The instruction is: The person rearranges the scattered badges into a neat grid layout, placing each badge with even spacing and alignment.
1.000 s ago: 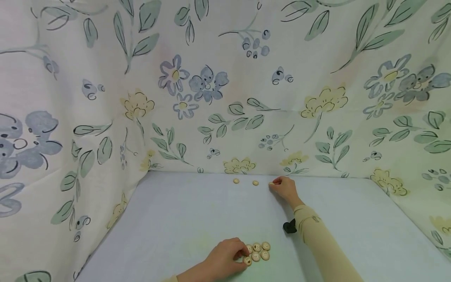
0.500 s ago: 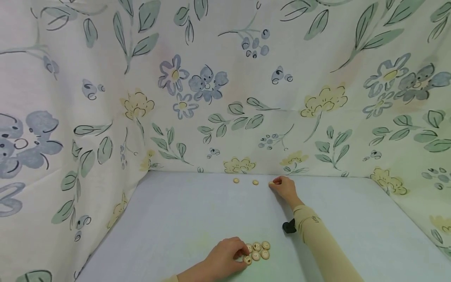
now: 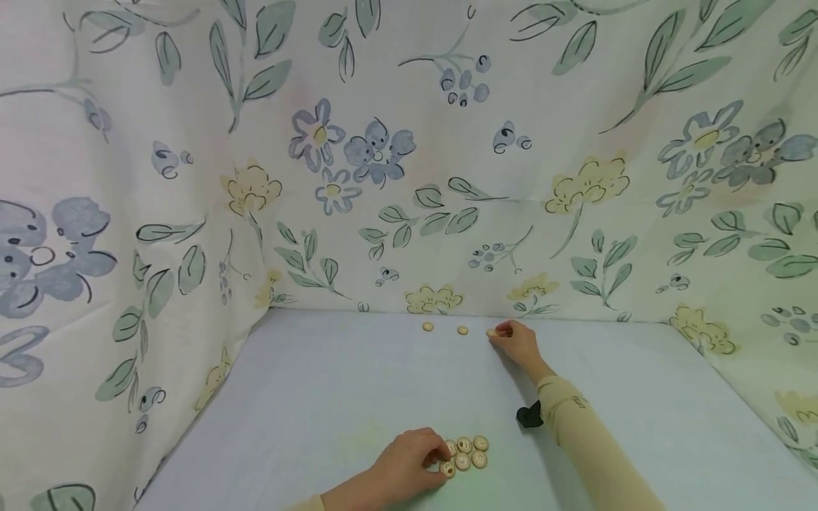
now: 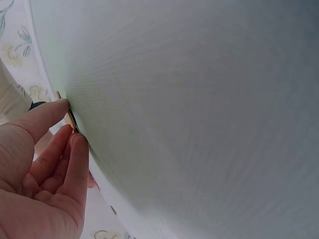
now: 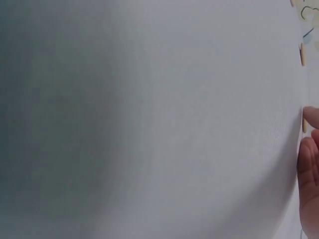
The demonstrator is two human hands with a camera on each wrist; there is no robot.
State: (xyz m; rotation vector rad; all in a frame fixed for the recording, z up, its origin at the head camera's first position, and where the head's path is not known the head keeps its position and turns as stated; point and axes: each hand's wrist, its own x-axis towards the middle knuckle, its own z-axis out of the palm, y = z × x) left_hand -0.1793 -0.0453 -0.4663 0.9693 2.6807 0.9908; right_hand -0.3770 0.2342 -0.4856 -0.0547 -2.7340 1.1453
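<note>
My left hand (image 3: 412, 461) is at the front of the table, thumb and index finger on either side of a small round wooden disc (image 3: 446, 469) with a dark mark. That disc lies at the front left corner of a two-row block of similar discs (image 3: 480, 460); the fingers partly cover one behind it. In the left wrist view, the pinched disc (image 4: 71, 119) shows edge-on between the fingertips. Near the back edge, my right hand (image 3: 519, 343) pinches another wooden disc (image 3: 491, 333). Only part of the right hand (image 5: 310, 164) shows in the right wrist view.
Two more discs, one nearer (image 3: 463, 330) and one farther left (image 3: 428, 326), lie along the back edge in line with the right hand. A black object (image 3: 530, 415) is at the right wrist. Floral cloth (image 3: 383, 234) hangs behind the white table (image 3: 332, 383) and at its sides.
Both hands stay at the same discs, and no disc visibly changes place on the table. The view shifts very slightly; the right forearm and black object sit a little farther right.
</note>
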